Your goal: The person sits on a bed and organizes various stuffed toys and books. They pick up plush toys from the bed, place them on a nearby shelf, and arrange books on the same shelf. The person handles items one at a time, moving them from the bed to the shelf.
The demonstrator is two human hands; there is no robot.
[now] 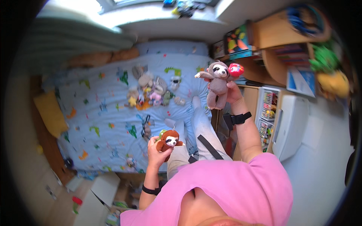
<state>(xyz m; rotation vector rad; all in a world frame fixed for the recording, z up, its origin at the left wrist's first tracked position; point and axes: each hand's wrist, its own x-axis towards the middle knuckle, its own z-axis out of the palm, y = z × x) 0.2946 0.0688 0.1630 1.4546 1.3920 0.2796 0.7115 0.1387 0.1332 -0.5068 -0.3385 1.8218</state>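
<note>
My left hand grips a small reddish-brown plush sloth with a white face and a green dotted part behind it; a clear loop stands at its head. My right hand, raised farther out, is closed on a larger grey-brown plush sloth with a shiny red piece by its raised arm. Between and beyond the hands, a pile of small plush toys lies on the blue dinosaur-print bed sheet. A koala-like plush toy lies just beside the pile.
Wooden shelves with books and a green plush toy stand at the right, above drawers of small items. A yellow cushion rests at the bed's left end. A curtain hangs upper left.
</note>
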